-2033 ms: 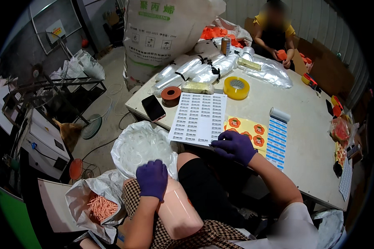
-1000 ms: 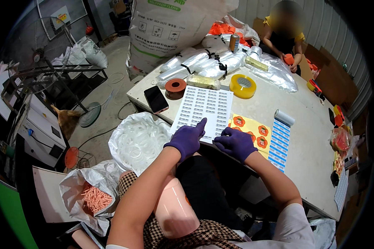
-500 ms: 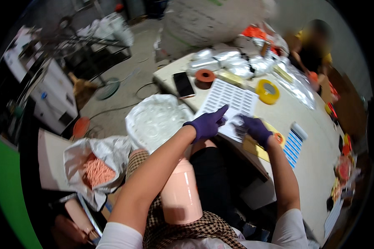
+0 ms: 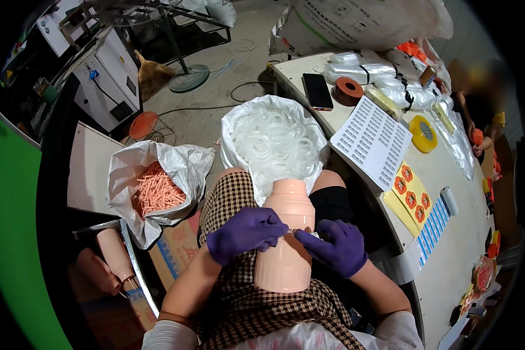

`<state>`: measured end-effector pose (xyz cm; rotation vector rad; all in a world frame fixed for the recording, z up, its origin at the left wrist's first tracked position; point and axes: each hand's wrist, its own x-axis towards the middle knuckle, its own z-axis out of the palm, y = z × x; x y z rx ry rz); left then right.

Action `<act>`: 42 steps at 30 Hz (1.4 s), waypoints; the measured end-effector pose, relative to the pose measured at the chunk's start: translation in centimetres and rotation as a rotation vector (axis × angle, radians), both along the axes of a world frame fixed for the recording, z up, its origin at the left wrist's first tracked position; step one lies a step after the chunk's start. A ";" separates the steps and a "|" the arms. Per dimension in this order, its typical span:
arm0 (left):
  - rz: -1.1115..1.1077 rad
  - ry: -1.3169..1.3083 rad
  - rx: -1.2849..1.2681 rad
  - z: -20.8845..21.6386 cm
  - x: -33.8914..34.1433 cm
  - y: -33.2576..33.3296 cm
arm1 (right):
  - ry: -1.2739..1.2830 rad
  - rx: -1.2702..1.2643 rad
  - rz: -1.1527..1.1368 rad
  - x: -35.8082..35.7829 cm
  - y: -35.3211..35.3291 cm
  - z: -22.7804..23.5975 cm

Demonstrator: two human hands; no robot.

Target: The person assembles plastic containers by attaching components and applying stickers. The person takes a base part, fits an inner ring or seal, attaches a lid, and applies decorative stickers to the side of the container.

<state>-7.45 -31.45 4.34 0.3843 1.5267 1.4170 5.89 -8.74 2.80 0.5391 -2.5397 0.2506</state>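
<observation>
A glossy pink flask body (image 4: 283, 265) with a narrower neck stands upright on my lap, between my two purple-gloved hands. Across its front lies a small printed label (image 4: 291, 231), partly hidden by my fingers. My left hand (image 4: 246, 235) is closed, its fingertips pinching at the label's left end against the flask. From the other side, my right hand (image 4: 338, 248) has its thumb tip at the label's right end, fingers curled; a bit of white shows between thumb and fingers. A sheet of printed labels (image 4: 373, 140) rests on the table to the right.
Clear rings fill a white sack (image 4: 230, 137) ahead of my knees. Pink strips (image 4: 157, 192) fill another sack at left, above a box of pink flask parts (image 4: 114, 255). The table (image 4: 449, 256) holds a phone (image 4: 317, 91), tape (image 4: 422, 134) and orange stickers (image 4: 411, 198). A co-worker sits far right.
Both hands have come back from the label sheet to the flask on my lap, with a small label now at its front. The view has shifted, and the flask stands more upright.
</observation>
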 end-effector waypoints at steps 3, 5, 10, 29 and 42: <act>0.007 0.064 -0.030 -0.7 -0.4 -0.3 | -0.034 0.021 0.009 -0.4 -0.3 -0.1; -0.001 0.114 -0.040 -0.9 -0.5 -0.1 | -0.047 0.045 0.013 -0.5 -0.2 -0.1; 0.018 0.422 -0.113 -1.7 0.0 0.8 | -0.082 0.093 -0.016 -0.5 0.4 -0.6; 0.045 1.319 -0.384 -3.4 9.7 -2.3 | -0.316 -0.543 -0.609 9.0 11.2 1.4; 0.267 0.657 0.385 2.3 8.5 -3.0 | -0.248 -1.764 -0.348 12.3 17.1 1.7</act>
